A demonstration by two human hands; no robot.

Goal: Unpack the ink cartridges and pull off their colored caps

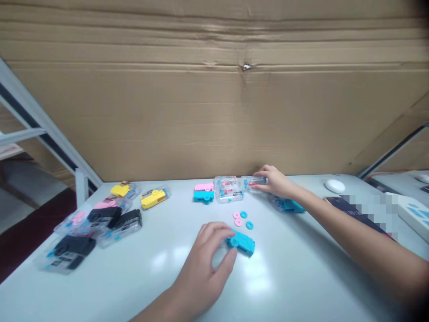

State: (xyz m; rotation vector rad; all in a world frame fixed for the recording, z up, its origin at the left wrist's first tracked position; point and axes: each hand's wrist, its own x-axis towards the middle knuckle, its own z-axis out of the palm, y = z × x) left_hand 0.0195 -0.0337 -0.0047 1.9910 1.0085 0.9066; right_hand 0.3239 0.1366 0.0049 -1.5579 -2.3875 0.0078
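Observation:
My left hand [209,257] is low in the middle, its thumb and fingers closed round the left end of a turquoise plastic piece [246,243] with a round knob on it. Farther back, my right hand [273,181] pinches the right end of a clear plastic case [248,182] with small red and blue parts inside. Just left of it are more clear cases [229,195]. Between my hands lie pink rings [238,222] and turquoise rings [250,225]. A pink plastic piece [203,187] and another turquoise piece [203,197] lie left of the cases.
Under my right forearm sits a clear case with a turquoise piece [291,205]. Several cases with yellow [153,199], pink and black pieces [75,246] are grouped at left. A white round object [335,185] and a phone [355,214] lie right. Cardboard [214,125] stands behind.

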